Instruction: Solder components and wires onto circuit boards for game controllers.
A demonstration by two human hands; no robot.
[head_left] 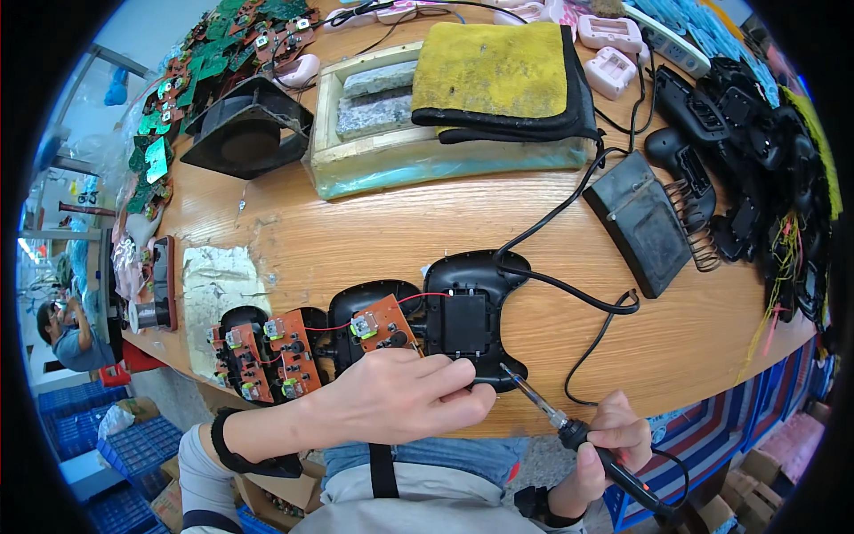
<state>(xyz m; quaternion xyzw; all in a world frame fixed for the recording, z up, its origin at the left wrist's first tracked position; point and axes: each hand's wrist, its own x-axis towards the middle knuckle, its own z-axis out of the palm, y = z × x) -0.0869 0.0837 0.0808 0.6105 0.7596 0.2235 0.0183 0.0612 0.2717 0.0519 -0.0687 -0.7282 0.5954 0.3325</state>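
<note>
We pinch the black controller shell at the counter edge, left hand fingers clamped; right hand fingers grip soldering iron, bare wood beyond

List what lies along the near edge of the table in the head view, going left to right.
Solder spool → row of open controller halves with orange circuit boards → left hand → black controller shell → soldering iron in the right hand.
</note>
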